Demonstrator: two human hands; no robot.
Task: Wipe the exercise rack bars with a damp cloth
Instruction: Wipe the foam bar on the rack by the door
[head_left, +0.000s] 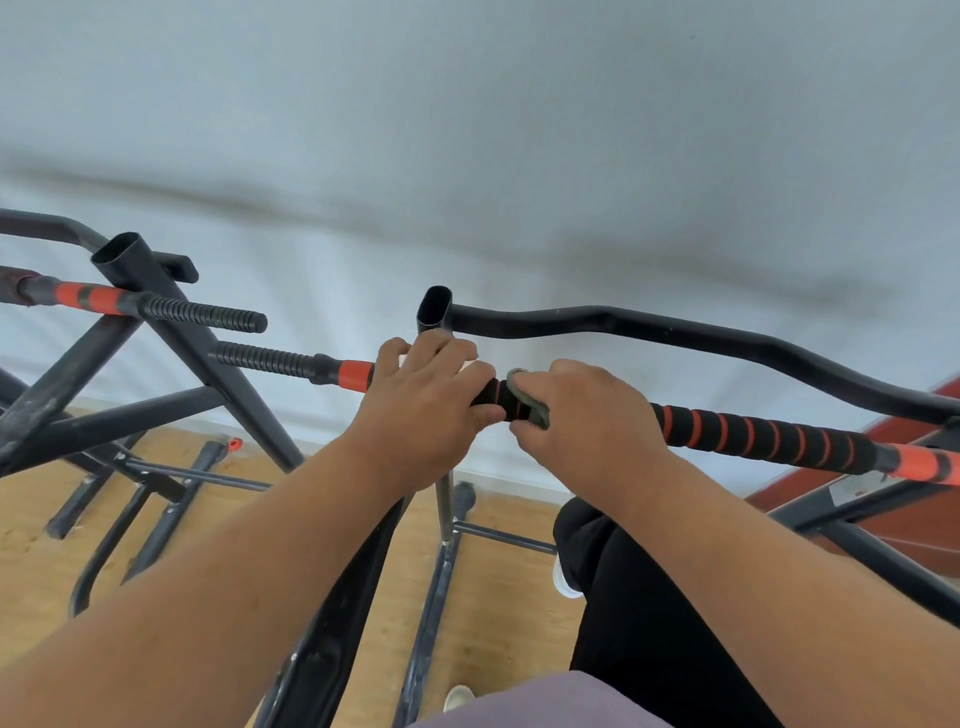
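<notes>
White wall (519, 130) fills the far view; wood floor (31, 561) below, near and left.

Black steel exercise rack (171, 332) spans the scene left to right. Open-topped upright tubes, braces, feet on the floor. Judged heavy and rigid; it should not shift under wiping pressure.

Curved black bar (727, 338) runs right from the centre upright, far side of the hands. Bare painted metal, looks smooth, likely slick once wet.

Padded bar (769, 439) sits nearer, crossing from centre to right edge. Black foam with orange spiral stripes, orange sleeve at each end, ribbed black grip on the left stretch. Foam judged soft and a little grippy; cloth will drag more here than on bare steel.

Left hand (431, 400) curled over the padded bar just left of centre, gripping it, thumb underneath.

Right hand (582, 415) just right of it, nearly touching, fingers closed round the cloth and the bar together.

Cloth (530, 402): small, grey-green, bunched, mostly hidden in the right hand, folded over the bar between the two hands. Limp and light by the look; dampness cannot be told. Best held wrapped round the bar, as here, and slid along it.

No containers in view; no bucket or basin visible.
</notes>
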